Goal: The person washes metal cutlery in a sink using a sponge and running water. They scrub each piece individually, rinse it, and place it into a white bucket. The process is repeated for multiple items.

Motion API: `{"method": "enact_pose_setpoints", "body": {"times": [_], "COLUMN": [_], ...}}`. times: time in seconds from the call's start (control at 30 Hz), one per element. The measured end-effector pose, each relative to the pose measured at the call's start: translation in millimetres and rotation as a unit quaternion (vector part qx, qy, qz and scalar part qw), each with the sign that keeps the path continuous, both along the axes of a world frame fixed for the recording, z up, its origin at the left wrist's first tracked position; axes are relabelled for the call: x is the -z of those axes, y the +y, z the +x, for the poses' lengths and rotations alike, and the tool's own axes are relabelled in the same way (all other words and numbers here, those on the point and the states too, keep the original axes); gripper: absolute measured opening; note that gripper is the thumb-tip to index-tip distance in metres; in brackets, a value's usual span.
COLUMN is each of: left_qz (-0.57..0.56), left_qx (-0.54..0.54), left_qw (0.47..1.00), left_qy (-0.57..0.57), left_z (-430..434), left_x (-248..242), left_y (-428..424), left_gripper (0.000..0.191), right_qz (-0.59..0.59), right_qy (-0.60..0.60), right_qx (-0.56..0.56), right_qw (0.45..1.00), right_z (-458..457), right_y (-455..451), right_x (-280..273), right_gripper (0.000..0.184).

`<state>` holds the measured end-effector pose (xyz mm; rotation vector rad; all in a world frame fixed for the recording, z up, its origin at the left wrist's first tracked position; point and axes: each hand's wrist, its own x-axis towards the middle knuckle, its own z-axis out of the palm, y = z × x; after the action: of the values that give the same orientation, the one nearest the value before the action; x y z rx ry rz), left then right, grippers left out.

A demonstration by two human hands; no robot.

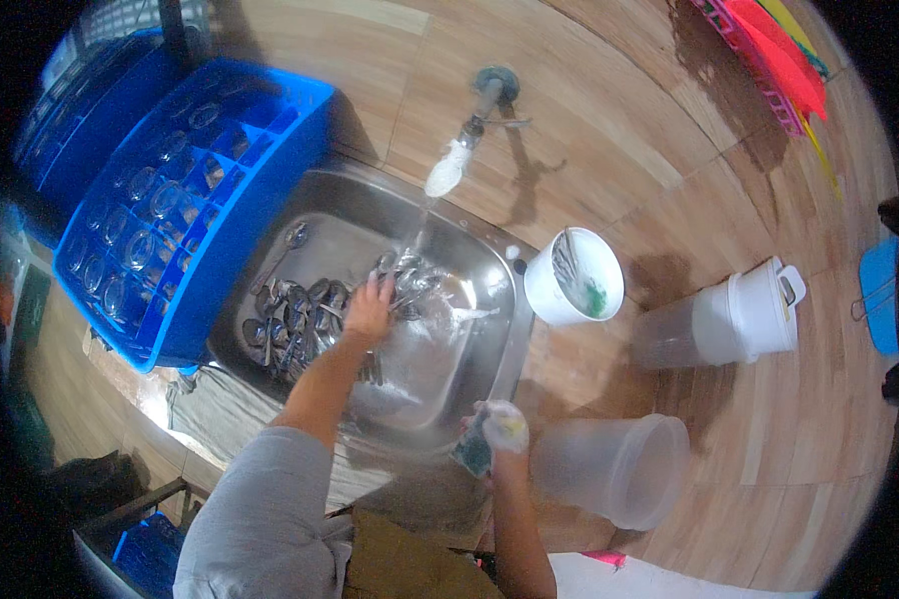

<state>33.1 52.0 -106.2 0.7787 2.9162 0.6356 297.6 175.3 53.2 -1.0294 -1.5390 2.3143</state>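
My left hand [369, 308] reaches into the stainless steel sink [472, 374], its fingers on a heap of metal spoons and other cutlery [292, 322]; whether it grips any piece cannot be told. Water runs from the wall tap [485, 105], whose spout is wrapped in white material [448, 171], onto the basin near that hand. Over the sink's near right edge, my right hand [506, 427], covered in foam, holds a dark green scouring pad [473, 451]. Right of the sink, a white bucket [539, 288] holds several pieces of cutlery and something green in foamy liquid.
A blue compartment rack [232, 247] with several glasses stands left of the sink. To the right are a translucent plastic tub [584, 464] and a container with a white lid [764, 311]. A grey cloth [217, 408] lies along the sink's near edge. A pink basket [764, 82] is at the upper right.
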Motion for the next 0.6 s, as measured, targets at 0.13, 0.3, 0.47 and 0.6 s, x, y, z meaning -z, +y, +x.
{"method": "enact_pose_setpoints", "body": {"times": [0.13,0.3,0.47,0.6], "left_qz": [-0.039,-0.303,-0.232,-0.244], "left_qx": [-0.013,0.056,-0.021,0.014], "left_qw": [0.991,0.92,0.947,0.95], "left_qy": [-0.13,-0.242,-0.22,-0.195], "left_z": [-26.9,-56.6,-50.4,-41.9], "left_x": [6.9,-50.5,-13.4,-12.0], "left_y": [-8.1,-0.7,8.8,7.3], "left_gripper": [0.083,0.066,0.051,0.048], "right_qz": [-0.006,-0.007,0.035,0.072], "right_qy": [0.029,0.038,0.045,0.041], "right_qx": [0.014,0.017,0.006,0.0], "right_qw": [0.999,0.999,0.998,0.997], "right_z": [4.7,8.0,5.9,8.2], "right_y": [-8.2,-13.0,-19.6,-25.2], "right_x": [-12.3,-8.3,-11.7,-7.8], "right_gripper": [0.03,0.028,0.026,0.026]}}
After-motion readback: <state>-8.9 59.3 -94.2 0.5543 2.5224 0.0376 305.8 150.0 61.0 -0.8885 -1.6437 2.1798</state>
